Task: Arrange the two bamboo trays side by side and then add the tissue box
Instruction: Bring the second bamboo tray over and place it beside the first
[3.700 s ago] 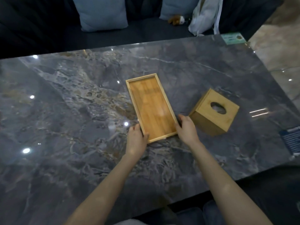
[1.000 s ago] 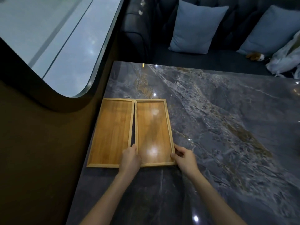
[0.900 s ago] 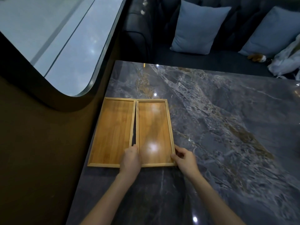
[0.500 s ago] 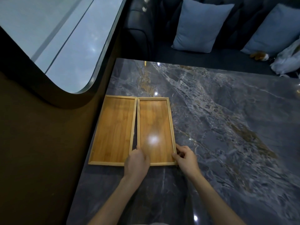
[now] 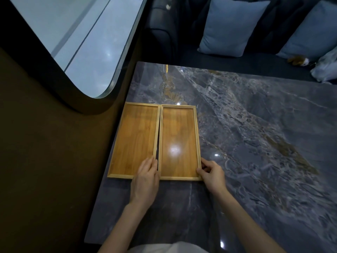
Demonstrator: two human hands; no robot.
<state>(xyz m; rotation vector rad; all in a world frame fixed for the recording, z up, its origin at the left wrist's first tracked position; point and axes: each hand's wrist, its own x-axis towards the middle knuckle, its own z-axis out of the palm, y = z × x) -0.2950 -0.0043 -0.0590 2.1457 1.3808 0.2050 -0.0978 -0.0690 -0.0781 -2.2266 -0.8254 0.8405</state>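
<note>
Two flat bamboo trays lie side by side near the left edge of the dark marble table [image 5: 255,143]. The left tray [image 5: 135,137] and the right tray [image 5: 178,139] touch at the far end, with a thin gap between them at the near end. My left hand [image 5: 145,179] rests on the near end where the two trays meet, fingers laid over the left tray's inner rim. My right hand [image 5: 212,172] pinches the right tray's near right corner. The tissue box is out of view.
A brown wall with a rounded window [image 5: 76,39] runs along the table's left edge. Behind the table is a dark sofa with two blue cushions [image 5: 231,26], a small plush toy [image 5: 299,60] and a white bag [image 5: 326,68].
The right tray has slid closer to the left one, narrowing the gap. My left hand has shifted left onto the left tray's near end.
</note>
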